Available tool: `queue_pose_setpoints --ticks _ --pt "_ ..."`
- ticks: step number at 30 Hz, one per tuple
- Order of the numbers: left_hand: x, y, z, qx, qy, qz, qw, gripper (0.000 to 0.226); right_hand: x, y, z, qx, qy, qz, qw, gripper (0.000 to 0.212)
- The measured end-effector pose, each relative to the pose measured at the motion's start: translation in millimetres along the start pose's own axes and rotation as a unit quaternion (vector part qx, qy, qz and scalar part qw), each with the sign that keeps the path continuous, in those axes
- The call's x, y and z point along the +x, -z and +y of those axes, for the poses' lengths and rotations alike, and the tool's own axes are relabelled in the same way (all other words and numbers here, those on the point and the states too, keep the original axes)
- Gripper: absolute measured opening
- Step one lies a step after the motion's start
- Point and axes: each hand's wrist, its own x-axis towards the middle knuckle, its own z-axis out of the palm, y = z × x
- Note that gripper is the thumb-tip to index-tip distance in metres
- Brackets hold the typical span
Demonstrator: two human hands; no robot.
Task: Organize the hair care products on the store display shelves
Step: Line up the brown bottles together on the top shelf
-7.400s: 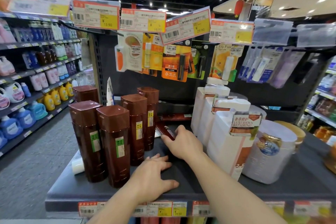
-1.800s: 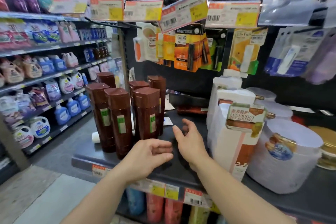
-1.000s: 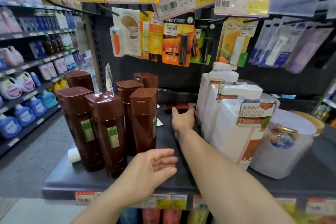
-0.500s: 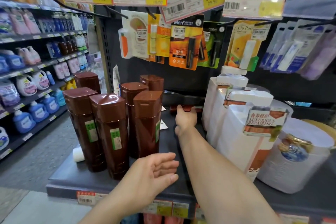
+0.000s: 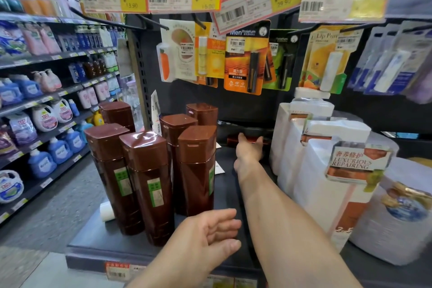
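Note:
Several tall brown shampoo bottles [image 5: 149,184] stand in a cluster on the left of the dark shelf [image 5: 93,238]. At the back of the shelf one more brown bottle [image 5: 251,139] lies on its side. My right hand [image 5: 248,151] reaches far in and rests on that lying bottle, thumb and forefinger spread over it; the other fingers are hidden, so I cannot tell if it grips. My left hand [image 5: 210,234] hovers open and empty over the shelf's front edge, just right of the standing bottles.
White pump bottles [image 5: 311,170] with a "Luxurious Repairing" tag stand close right of my forearm, and a round white tub [image 5: 397,222] beyond them. Lip balm cards [image 5: 245,58] hang overhead under price tags. A small white roll [image 5: 106,211] lies left. Detergent shelves [image 5: 42,110] line the aisle.
My right hand has stayed on the lying bottle at the back while the view shifted slightly. My left hand remains open near the shelf front.

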Motion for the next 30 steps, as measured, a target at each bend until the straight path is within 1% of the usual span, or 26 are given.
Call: queue_pose_setpoints --ticks 6,10,13,18,24,27,30 --pt "0.4 0.5 2.0 0.005 -0.002 -0.008 1.0 0.051 1.6 -0.3 3.2 -0.003 0.005 -0.01 1.0 0.081" --pt "-1.4 0.5 0.4 0.0 -0.006 -0.008 1.0 0.052 -0.5 2.9 8.8 0.008 0.027 -0.036 0.999 0.083" --pt "-1.3 0.3 -0.4 0.0 -0.01 -0.004 1.0 0.052 -0.2 3.1 8.5 0.026 0.025 -0.039 0.999 0.085" --pt "-1.5 0.4 0.4 0.008 -0.009 -0.011 1.0 0.052 -2.8 3.6 6.4 0.079 0.015 -0.046 0.996 0.074" --pt "-3.0 -1.5 1.7 0.004 -0.004 -0.006 1.0 0.051 -9.9 3.8 6.4 0.075 0.029 -0.049 0.996 0.085" --pt "-2.8 -1.1 0.1 0.001 -0.005 -0.007 1.0 0.052 -8.5 8.2 3.4 0.093 0.038 -0.049 0.994 0.081" --pt "-1.9 -0.3 -0.2 -0.003 -0.006 -0.006 1.0 0.052 -8.6 8.3 -0.1 0.097 0.035 -0.061 0.993 0.072"
